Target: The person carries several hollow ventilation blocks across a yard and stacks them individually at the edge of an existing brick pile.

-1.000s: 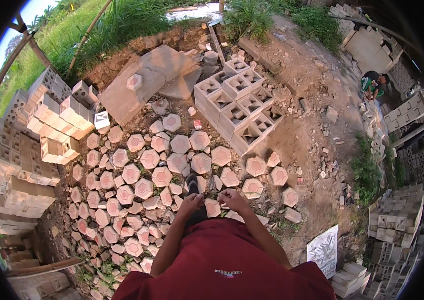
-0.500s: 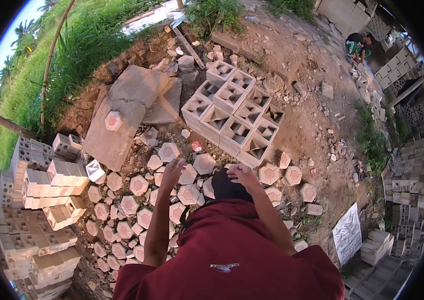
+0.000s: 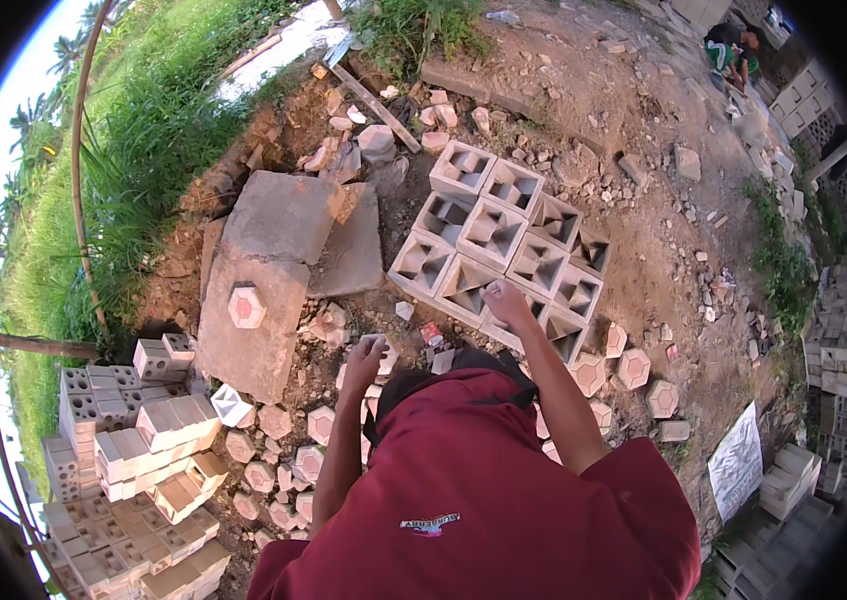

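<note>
My left hand is raised over the ground in front of me, its fingers loosely bent and nothing seen in it. Beneath it lie hexagonal paving blocks with reddish centres. My right hand is in front of the near side of a cluster of hollow concrete blocks. Its fingers look curled in, with no object visible in them; I cannot tell whether it touches a block. The blocks stand close together, their square openings facing up.
One hexagonal paver lies on a broken concrete slab at left. Stacked blocks stand at the lower left. A white sack lies at right. Another person bends down at the far right. Rubble covers the ground beyond.
My right hand has moved forward over the near blocks and its fingers have curled in. My body leans further forward, and the view has shifted. My left hand stays raised.
</note>
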Tool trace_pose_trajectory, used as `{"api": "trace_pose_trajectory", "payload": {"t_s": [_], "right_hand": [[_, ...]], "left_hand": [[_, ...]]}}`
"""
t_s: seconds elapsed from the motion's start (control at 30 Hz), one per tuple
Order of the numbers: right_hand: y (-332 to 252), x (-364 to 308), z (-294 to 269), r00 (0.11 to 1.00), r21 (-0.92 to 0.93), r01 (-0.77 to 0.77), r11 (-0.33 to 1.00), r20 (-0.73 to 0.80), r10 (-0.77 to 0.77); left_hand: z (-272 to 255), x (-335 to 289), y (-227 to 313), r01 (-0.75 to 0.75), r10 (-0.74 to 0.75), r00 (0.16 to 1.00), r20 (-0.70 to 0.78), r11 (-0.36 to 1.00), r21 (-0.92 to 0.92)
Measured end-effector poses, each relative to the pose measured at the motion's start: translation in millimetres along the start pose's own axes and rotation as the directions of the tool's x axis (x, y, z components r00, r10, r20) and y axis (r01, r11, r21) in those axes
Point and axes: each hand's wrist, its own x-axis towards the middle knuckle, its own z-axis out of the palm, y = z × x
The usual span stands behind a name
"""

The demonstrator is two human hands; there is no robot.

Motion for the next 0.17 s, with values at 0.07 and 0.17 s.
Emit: {"api": "trace_pose_trajectory", "payload": {"t_s": [0.07, 0.17], "right_hand": [[-30.0, 20.1, -0.6, 0.994, 0.094, -0.074, 0.993, 0.089, 0.066], [-38.1, 49.1, 3.7, 0.997, 0.115, -0.043, 0.992, 0.075, 0.035]], "left_hand": [[-11.6, 29.5, 22.2, 0.025, -0.025, 1.000, 0.006, 0.999, 0.026], [-7.3, 88.6, 34.7, 0.058, -0.065, 0.988, 0.139, 0.997, 0.056]]}}
